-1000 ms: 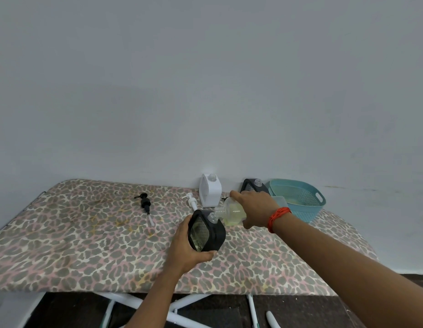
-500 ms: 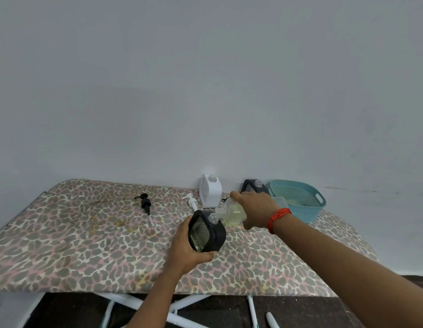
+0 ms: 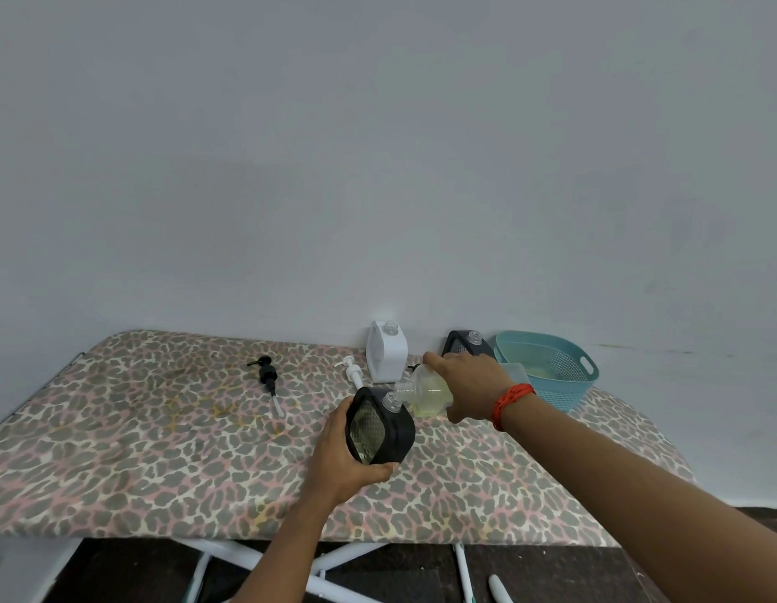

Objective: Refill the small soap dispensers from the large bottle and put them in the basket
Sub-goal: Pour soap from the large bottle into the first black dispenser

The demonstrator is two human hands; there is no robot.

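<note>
Pale wall behind, leopard-print bench below, and barely anything has shifted in half a second: the left hand still grips the tilted black dispenser, and the right hand still clasps the large bottle, tipped with its neck at the dispenser's opening. By the wall stand a white dispenser and a second black dispenser, partly hidden by the right hand, beside the teal basket. A black pump and a white pump lie loose to the left.

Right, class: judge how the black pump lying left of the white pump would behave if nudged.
Probably light: the black pump is small plastic. It lies on its side, so its round collar may roll. Its thin tube likely bends.
</note>
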